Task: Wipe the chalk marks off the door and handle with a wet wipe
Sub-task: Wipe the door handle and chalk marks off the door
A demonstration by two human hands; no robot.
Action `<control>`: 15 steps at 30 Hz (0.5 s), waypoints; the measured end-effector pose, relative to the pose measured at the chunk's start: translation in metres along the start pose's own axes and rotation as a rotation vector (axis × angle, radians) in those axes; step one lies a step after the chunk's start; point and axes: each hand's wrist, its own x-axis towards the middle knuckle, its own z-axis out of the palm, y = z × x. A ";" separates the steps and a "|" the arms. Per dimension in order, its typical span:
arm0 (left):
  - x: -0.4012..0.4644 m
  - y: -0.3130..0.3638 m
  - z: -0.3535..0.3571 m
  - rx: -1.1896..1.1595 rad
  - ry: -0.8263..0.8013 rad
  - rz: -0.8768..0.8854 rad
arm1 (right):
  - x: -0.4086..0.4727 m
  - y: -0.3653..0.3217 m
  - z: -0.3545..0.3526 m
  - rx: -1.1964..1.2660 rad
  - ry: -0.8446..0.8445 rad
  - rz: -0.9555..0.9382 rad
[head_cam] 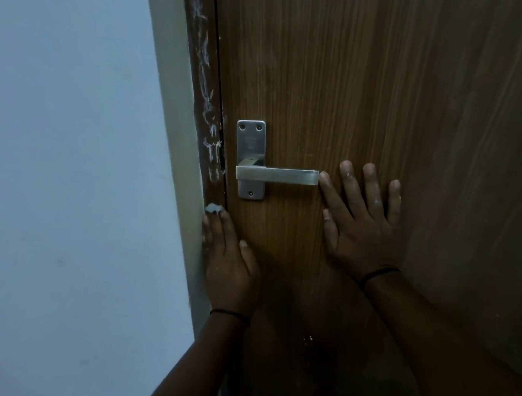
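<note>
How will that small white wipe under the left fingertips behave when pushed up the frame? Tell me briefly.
The wipe looks wadded and soft, so it will probably squash and smear rather than slide stiffly. Only a scrap shows past the left hand, so it may slip out. The chalk marks on the frame run long; expect several passes.

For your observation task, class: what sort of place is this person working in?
Probably indoors, at a room doorway: a wooden door with a metal lever handle, a chalk-marked door frame and a plain painted wall.
</note>
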 end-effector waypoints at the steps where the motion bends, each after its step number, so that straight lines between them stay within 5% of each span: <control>1: 0.000 0.000 0.000 0.003 -0.007 -0.003 | 0.000 0.000 -0.001 0.005 -0.004 -0.002; 15: 0.046 0.000 -0.022 0.108 -0.092 0.187 | 0.006 0.000 -0.009 0.068 -0.056 -0.002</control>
